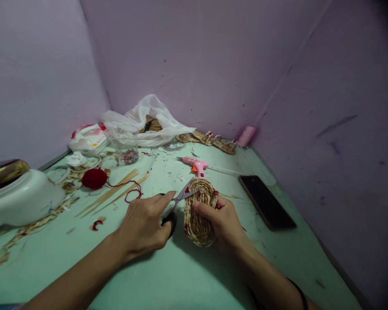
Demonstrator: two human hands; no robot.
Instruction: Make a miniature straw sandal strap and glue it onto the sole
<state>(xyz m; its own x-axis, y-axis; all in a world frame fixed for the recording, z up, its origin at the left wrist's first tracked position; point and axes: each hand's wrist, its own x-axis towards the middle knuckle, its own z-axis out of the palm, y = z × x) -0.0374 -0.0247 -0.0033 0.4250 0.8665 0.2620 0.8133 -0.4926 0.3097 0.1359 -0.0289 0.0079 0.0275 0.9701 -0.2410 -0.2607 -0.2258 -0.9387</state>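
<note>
My left hand (147, 224) grips black-handled scissors (180, 197), fingers in the loops. The blades are spread, and one lies over the upper face of a small oval sole of coiled, braided straw (202, 224). My right hand (224, 217) holds this sole by its right edge, thumb on top and fingers underneath. Bits of red yarn show at the sole's edges and near the blade tip. Just beyond the sole, a pink glue gun (195, 163) lies on its side, its handle partly hidden by the sole.
A ball of red yarn (94, 178) and straw strips (111, 193) lie left. A phone (267, 202) is right. Behind are a bead cup (129, 155), a white plastic bag (148, 114) and woven sandals (213, 140). A white pot (29, 200) stands far left.
</note>
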